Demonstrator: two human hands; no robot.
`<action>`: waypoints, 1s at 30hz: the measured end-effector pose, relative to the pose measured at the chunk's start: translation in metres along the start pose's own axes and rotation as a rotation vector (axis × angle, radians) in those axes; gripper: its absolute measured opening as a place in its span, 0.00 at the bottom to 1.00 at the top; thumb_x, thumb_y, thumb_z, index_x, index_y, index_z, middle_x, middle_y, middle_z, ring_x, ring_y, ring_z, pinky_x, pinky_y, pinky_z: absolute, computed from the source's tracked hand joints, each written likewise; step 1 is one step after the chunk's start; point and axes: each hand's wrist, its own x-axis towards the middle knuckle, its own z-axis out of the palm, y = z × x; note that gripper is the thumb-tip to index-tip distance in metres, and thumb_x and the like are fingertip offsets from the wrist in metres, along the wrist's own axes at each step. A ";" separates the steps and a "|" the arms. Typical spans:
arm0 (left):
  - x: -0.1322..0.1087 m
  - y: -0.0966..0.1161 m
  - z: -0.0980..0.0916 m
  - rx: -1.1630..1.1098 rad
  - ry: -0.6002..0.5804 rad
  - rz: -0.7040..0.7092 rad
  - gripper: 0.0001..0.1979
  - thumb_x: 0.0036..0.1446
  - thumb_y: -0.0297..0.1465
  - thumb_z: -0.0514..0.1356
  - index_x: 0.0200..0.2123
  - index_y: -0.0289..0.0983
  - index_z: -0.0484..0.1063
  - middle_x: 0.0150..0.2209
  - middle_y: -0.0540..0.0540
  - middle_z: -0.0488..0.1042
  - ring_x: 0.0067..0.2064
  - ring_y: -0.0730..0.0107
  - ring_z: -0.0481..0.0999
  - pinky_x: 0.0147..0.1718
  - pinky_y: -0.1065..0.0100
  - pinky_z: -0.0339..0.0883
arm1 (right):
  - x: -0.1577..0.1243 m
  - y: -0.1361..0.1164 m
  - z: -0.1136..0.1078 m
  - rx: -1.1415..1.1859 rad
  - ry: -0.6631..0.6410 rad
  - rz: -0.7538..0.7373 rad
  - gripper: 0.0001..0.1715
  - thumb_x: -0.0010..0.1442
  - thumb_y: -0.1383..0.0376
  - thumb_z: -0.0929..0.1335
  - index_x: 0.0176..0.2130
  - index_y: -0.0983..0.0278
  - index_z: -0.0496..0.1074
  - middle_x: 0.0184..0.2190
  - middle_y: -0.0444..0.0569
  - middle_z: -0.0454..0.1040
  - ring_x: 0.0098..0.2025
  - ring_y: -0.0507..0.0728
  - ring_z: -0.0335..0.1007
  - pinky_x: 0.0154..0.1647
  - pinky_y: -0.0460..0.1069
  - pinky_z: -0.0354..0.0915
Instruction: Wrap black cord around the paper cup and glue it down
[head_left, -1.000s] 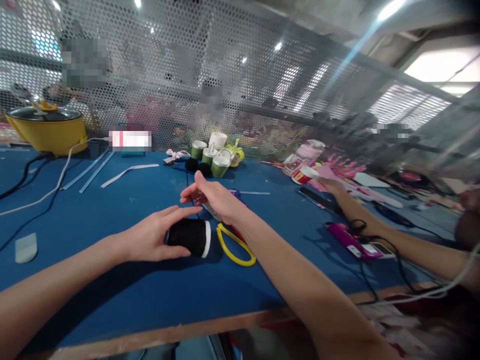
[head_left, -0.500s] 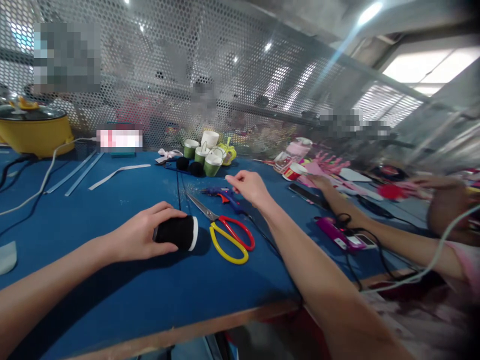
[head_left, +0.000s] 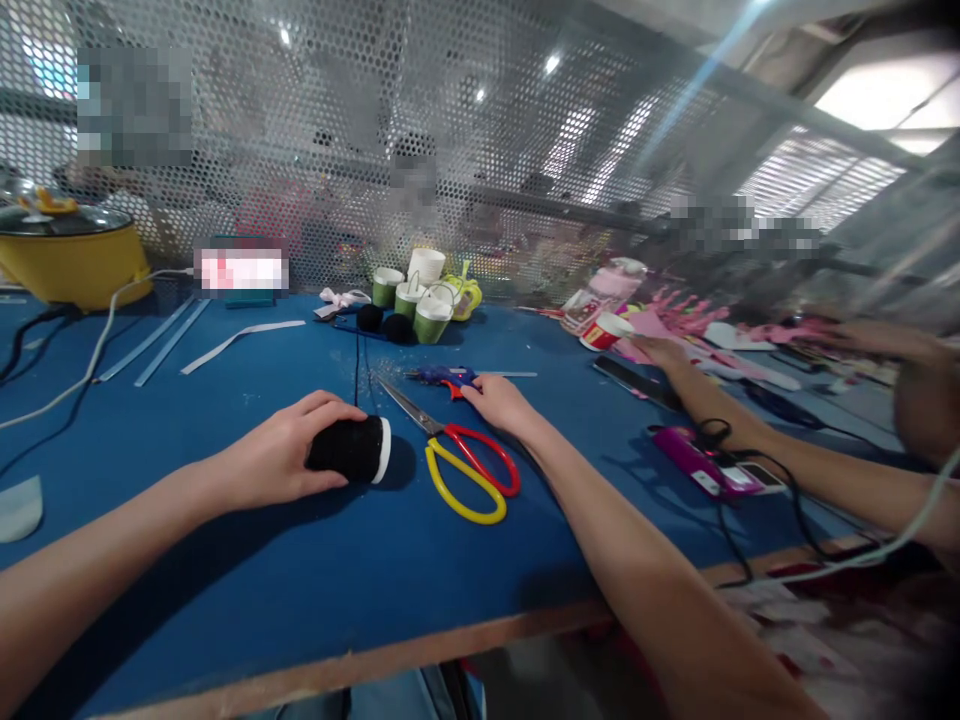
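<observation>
My left hand (head_left: 289, 450) is closed round a paper cup wrapped in black yarn (head_left: 346, 450), which lies on its side with its white rim to the right. A black strand runs from it toward two black balls (head_left: 382, 322) farther back. My right hand (head_left: 501, 402) has its fingers wrapped round the handle of a blue hot glue gun (head_left: 444, 375) with an orange trigger. A clear glue stick (head_left: 517, 374) pokes out behind the gun. Between my hands lie scissors (head_left: 469, 470) with one red and one yellow handle loop, blades pointing away.
Green-wrapped cups (head_left: 431, 318) stand at the back beside the mesh wall. White strips (head_left: 240, 340) and a yellow pot (head_left: 75, 255) are on the left. On the right, a co-worker's arm (head_left: 720, 430) reaches past a purple power strip (head_left: 705, 462) and a phone (head_left: 634, 380).
My right hand has come down from above the glue gun and closed on its handle. My left hand still holds the black cup in nearly the same place.
</observation>
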 end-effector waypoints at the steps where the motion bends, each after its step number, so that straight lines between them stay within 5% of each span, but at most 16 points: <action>1: 0.000 -0.001 0.000 -0.001 -0.004 0.001 0.24 0.49 0.32 0.61 0.50 0.42 0.59 0.48 0.43 0.63 0.47 0.60 0.68 0.45 0.60 0.64 | 0.000 0.000 0.000 -0.001 -0.004 0.000 0.14 0.57 0.62 0.63 0.27 0.67 0.73 0.30 0.57 0.75 0.33 0.58 0.69 0.29 0.47 0.56; 11: 0.001 -0.001 -0.004 0.018 -0.024 -0.007 0.24 0.49 0.35 0.61 0.50 0.41 0.60 0.47 0.44 0.66 0.46 0.60 0.69 0.43 0.62 0.65 | -0.004 -0.003 -0.006 0.253 -0.022 0.019 0.13 0.53 0.67 0.65 0.19 0.65 0.66 0.18 0.48 0.69 0.24 0.54 0.66 0.25 0.46 0.56; 17: 0.001 -0.001 -0.008 0.031 -0.028 -0.028 0.24 0.49 0.35 0.62 0.50 0.40 0.60 0.47 0.43 0.66 0.46 0.60 0.69 0.43 0.62 0.65 | -0.026 -0.019 -0.030 0.642 -0.100 -0.039 0.06 0.55 0.66 0.64 0.32 0.67 0.69 0.25 0.49 0.73 0.25 0.50 0.67 0.26 0.45 0.63; 21: 0.002 -0.003 -0.010 0.022 -0.030 -0.029 0.24 0.49 0.35 0.62 0.49 0.41 0.60 0.46 0.44 0.67 0.46 0.60 0.69 0.43 0.62 0.64 | -0.044 -0.032 -0.050 1.013 -0.253 -0.078 0.08 0.46 0.65 0.70 0.27 0.67 0.68 0.22 0.47 0.73 0.22 0.49 0.67 0.24 0.45 0.64; 25: 0.001 -0.006 -0.012 0.009 -0.037 -0.038 0.25 0.49 0.36 0.62 0.50 0.41 0.60 0.46 0.44 0.67 0.45 0.61 0.70 0.42 0.63 0.65 | -0.065 -0.048 -0.054 0.961 -0.303 -0.190 0.10 0.46 0.62 0.70 0.26 0.67 0.68 0.18 0.45 0.70 0.18 0.48 0.64 0.18 0.44 0.60; 30: 0.002 -0.008 -0.015 -0.021 -0.035 -0.042 0.25 0.48 0.36 0.63 0.49 0.40 0.61 0.46 0.44 0.68 0.46 0.61 0.69 0.43 0.63 0.64 | -0.094 -0.062 -0.045 0.753 -0.192 -0.287 0.09 0.51 0.60 0.67 0.28 0.65 0.69 0.14 0.41 0.66 0.15 0.49 0.61 0.16 0.45 0.59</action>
